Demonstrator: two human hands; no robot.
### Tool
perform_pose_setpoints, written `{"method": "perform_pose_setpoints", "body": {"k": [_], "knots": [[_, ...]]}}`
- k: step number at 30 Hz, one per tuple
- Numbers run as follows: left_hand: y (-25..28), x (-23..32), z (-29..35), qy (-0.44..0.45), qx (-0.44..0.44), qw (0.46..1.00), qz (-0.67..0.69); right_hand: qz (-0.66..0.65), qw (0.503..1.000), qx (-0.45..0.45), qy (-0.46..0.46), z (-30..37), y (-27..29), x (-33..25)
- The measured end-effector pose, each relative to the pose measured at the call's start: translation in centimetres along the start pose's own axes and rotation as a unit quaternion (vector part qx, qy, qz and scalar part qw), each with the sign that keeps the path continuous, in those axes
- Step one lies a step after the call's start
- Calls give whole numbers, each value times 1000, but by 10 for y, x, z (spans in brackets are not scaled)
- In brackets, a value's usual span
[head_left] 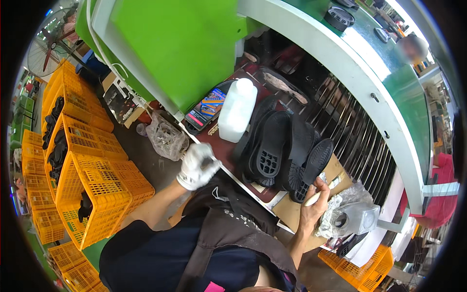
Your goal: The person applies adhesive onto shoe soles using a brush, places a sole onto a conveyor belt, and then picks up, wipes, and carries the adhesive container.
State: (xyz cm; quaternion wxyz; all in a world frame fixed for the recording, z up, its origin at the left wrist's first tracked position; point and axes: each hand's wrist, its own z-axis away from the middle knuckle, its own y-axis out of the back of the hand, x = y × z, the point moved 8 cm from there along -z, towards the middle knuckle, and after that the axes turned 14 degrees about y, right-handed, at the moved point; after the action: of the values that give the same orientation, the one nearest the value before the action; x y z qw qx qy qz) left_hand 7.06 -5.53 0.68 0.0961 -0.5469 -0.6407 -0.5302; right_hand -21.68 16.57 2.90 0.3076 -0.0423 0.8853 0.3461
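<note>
My right hand [314, 209] is bare and closed around a slim brush [311, 199] with a pale handle. Just beyond its fingers, a black shoe sole [318, 158] leans against several other black soles [272, 141] on the dark red work surface. My left hand [198, 168] wears a white glove and hovers by the near edge of that surface, left of the soles. Its fingers are curled; a dark patch shows among them, and I cannot make out whether they hold anything. A white plastic bottle [237, 112] stands behind the soles, beside a phone [203, 114].
A clear plastic container [360, 217] and crumpled wrap sit right of my right hand. Metal conveyor rods [360, 131] run under a pale machine frame [389, 97]. Stacked yellow crates [97, 194] rise at left, near a clear plastic bag [168, 138]. A green panel [170, 44] stands ahead.
</note>
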Motion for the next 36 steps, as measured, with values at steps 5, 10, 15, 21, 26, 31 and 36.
{"method": "perform_pose_setpoints", "body": {"k": [5,10,15,21,26,31,36], "knots": [[25,-73,-27,123,88,973,-177,-14,1000,-6,5,-3,-12,-15],[20,-104,-38,172,83,966,-175,-36,999,19,5,-5,-12,-27],[15,-115,-45,187,74,967,-154,-11,999,35,-12,-1,-9,-25],[2,-118,-48,180,103,970,-129,13,999,18,-26,-1,-17,-23],[-3,-118,-51,161,147,971,-97,7,1000,17,-16,-8,-31,-31],[4,-113,-45,188,147,966,-101,-7,1000,6,-12,-9,-37,-24],[-5,-110,-51,198,114,971,-63,26,999,12,-36,-5,-26,-30]]}}
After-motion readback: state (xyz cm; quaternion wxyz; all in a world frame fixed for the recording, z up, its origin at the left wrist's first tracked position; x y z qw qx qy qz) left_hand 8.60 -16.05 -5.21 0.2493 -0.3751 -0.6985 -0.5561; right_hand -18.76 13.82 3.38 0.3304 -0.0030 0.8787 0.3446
